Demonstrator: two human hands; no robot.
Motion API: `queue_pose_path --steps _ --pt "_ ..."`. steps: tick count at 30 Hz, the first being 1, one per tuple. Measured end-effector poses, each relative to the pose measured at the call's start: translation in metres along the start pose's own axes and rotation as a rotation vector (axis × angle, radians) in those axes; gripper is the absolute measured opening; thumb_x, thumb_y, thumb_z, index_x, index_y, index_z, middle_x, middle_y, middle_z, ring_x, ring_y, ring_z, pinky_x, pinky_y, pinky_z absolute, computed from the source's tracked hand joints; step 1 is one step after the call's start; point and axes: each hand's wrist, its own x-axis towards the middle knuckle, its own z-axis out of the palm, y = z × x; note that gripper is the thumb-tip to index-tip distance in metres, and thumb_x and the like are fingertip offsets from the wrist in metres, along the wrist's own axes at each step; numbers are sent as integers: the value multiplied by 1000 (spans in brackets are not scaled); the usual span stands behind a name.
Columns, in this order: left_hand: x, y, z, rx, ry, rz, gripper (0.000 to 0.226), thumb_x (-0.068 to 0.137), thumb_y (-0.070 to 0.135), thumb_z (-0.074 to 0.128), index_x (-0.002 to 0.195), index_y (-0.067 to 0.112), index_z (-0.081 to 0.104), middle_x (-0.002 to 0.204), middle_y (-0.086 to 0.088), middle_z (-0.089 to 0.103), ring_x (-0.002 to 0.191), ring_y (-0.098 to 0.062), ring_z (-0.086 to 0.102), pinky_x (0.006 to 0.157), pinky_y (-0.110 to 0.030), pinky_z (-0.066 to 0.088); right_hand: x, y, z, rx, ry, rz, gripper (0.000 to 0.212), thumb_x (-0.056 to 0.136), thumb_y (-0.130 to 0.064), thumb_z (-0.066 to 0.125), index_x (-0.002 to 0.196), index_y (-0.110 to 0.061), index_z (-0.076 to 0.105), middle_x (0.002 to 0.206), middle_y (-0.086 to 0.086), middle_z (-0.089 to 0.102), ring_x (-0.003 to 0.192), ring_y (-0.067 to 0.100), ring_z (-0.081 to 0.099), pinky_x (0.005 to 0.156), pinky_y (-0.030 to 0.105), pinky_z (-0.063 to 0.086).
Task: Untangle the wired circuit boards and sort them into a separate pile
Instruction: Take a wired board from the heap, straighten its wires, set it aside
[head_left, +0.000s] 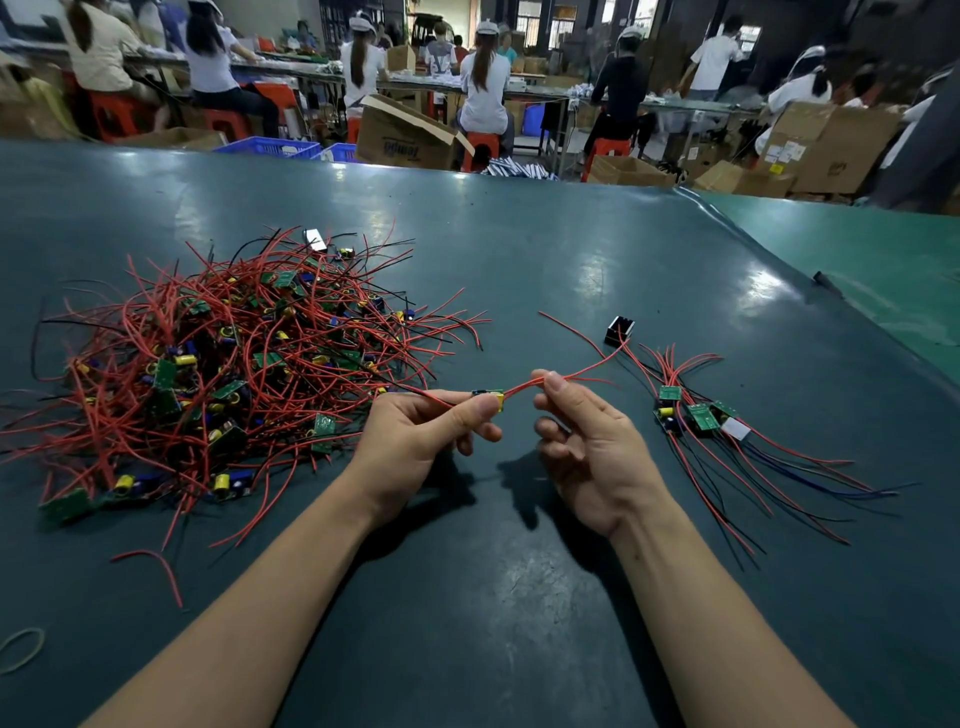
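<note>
A big tangled pile (234, 358) of small green circuit boards with red and black wires lies at the left of the dark green table (519, 260). At the right lies a small sorted pile (701, 415) of a few boards, wires fanned out. My left hand (421, 431) pinches one small board with a yellow part (491, 397) between thumb and fingers. My right hand (587, 441) pinches that board's red wires (524, 387) between thumb and forefinger, just right of the board. More red wire trails back from the board toward the tangled pile.
A small black part (619, 331) sits beyond the sorted pile. One loose red wire (156, 566) lies near the left front, a rubber band (21, 649) at the far left edge. People sit at benches behind the table, among cardboard boxes and blue crates.
</note>
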Motion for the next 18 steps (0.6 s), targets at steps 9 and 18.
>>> queue_pose_path --steps 9,18 --pt "3 -4 -3 -115 105 -2 25 63 40 77 65 15 77 67 -7 70 54 -10 45 55 -16 38 8 -5 -5 90 258 -149 8 89 -8 66 82 -5 70 61 -1 61 42 2 43 36 12 31" --pt "3 -7 -1 -80 246 56 22 69 35 76 74 14 77 66 -2 70 53 -8 45 52 -15 38 13 -7 -11 192 453 -297 17 93 -6 62 76 -9 64 56 -2 57 40 4 43 36 14 28"
